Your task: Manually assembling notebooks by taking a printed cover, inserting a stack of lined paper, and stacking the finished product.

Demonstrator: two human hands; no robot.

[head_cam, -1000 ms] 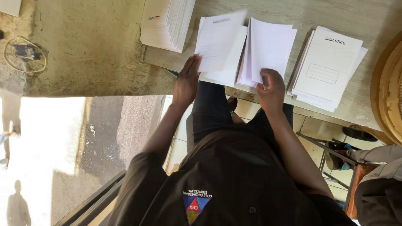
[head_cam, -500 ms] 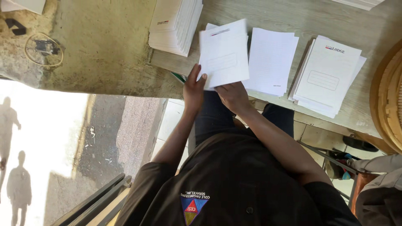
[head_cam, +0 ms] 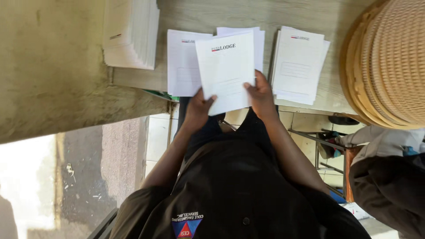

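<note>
1. The sheet held up between the two hands is white, with a small red mark and black lettering near its top.
2. The papers on the table — a thick stack at the left edge, a sheet beside it and a pile further right — are all white, with faint grey boxes.
3. The table is pale grey-brown with a streaky wood-grain pattern.
4. The basket at the right edge is tan, with a tight woven pattern.
5. The shirt is black, with a red-and-blue triangle badge and white lettering.
6. The wall on the left is a mottled yellowish-green.
</note>
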